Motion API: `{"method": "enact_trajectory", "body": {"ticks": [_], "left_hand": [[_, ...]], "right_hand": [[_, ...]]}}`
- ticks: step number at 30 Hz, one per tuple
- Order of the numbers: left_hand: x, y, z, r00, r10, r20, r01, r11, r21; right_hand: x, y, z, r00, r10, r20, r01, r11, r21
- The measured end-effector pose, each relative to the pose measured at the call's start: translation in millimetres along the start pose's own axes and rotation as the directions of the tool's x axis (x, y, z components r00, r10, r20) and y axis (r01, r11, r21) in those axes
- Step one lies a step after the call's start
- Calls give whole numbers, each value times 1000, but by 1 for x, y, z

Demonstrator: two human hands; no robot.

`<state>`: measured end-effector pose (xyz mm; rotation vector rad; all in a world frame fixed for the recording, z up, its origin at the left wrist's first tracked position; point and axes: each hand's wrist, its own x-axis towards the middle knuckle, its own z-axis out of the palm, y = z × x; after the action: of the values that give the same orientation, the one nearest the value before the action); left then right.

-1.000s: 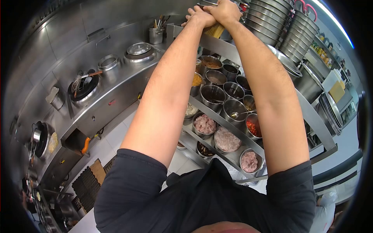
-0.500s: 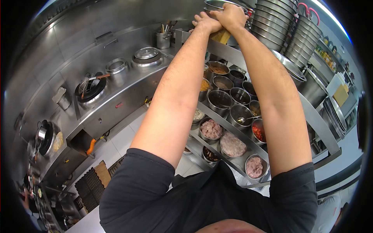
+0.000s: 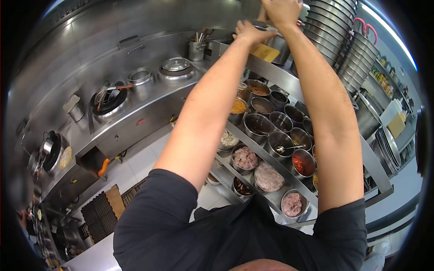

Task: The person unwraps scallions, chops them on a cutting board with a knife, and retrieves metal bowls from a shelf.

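My left hand point(image 3: 254, 34) is stretched out over the upper shelf, fingers apart and thumb pointing right, with no object seen in it. Just below and to its right are a steel pot point(image 3: 281, 47) and a flat yellow piece point(image 3: 266, 53) at the shelf edge; I cannot tell what the yellow piece is. My right hand point(image 3: 282, 12) is raised higher, beside a tall stack of steel pots point(image 3: 327, 31). The top of the picture cuts off its fingers, so whatever they touch is hidden.
Under my arms, a rack holds steel tubs of sauces point(image 3: 257, 124), chopped red peppers point(image 3: 299, 165) and minced meat point(image 3: 270, 175). At left runs a steel stove counter point(image 3: 149, 97) with a wok point(image 3: 108, 101), a whisk point(image 3: 101, 95) and a lidded pot point(image 3: 176, 65).
My hands were close together at a steel vessel's rim; now they are apart, the right one higher. More of the yellow piece and the pot behind it shows. The view has shifted slightly.
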<state>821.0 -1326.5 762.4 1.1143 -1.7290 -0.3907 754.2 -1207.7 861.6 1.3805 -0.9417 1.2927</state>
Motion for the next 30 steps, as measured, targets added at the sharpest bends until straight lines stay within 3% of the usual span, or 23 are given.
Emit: {"method": "enact_trajectory", "body": {"ticks": [1, 2, 3, 4, 5, 6, 7, 8, 10, 12, 14, 15, 18, 22, 23, 26, 30], "left_hand": [[-8, 2, -10, 996, 16, -88, -31, 985, -169], [-8, 0, -25, 997, 33, -68, -57, 926, -374], [-21, 1, -46, 991, 69, -116, -125, 799, -589], [-34, 2, -67, 981, 105, -162, -193, 619, -761], [-7, -36, -74, 956, 246, -158, -250, 407, -879], [-34, -36, -92, 965, 230, -127, -117, -56, -992], [-74, -23, -122, 985, 150, -83, -61, -145, -988], [-101, -28, -139, 948, 301, -105, -41, -212, -976], [-138, -34, -155, 931, 314, -188, -118, -229, -966], [-168, -53, -163, 953, 184, -241, -244, -10, -970], [-191, -92, -162, 968, 71, -242, -239, -52, -970], [-203, -106, -159, 961, 19, -277, -276, -40, -960], [-237, -152, -151, 923, -37, -382, -383, -26, -923], [-280, -188, -142, 897, -198, -394, -407, -26, -913], [-286, -202, -139, 885, -215, -414, -424, 0, -906], [-305, -215, -136, 874, -237, -424, -445, -39, -895], [-316, -201, -130, 843, -293, -451, -487, -62, -871]], "right_hand": [[5, -3, 1, 993, -70, -94, 72, 997, 14], [11, -7, -2, 993, -69, -94, 77, 994, 83], [17, -13, -6, 993, -67, -94, 81, 985, 154], [20, -21, -11, 994, -62, -90, 81, 970, 227], [21, -33, -20, 995, -44, -94, 70, 953, 295], [15, -43, -25, 996, -38, -80, 64, 934, 351], [10, -56, -28, 997, -34, -72, 61, 908, 415], [3, -71, -31, 998, -27, -62, 54, 874, 484], [-15, -103, -39, 994, -100, -37, 104, 837, 538], [-47, -127, -33, 976, -178, 128, 70, 806, 588], [-78, -149, -26, 948, -290, 134, 112, 696, 709], [-88, -159, -30, 905, -355, 233, 83, 687, 722], [-98, -176, -39, 594, -622, 510, 32, 652, 758], [-123, -196, -40, 349, -755, 554, -49, 576, 816], [-122, -203, -45, 243, -759, 604, -61, 609, 791], [-125, -216, -52, 157, -802, 576, -3, 583, 813], [-129, -235, -65, 239, -774, 586, 204, 630, 749]]}}
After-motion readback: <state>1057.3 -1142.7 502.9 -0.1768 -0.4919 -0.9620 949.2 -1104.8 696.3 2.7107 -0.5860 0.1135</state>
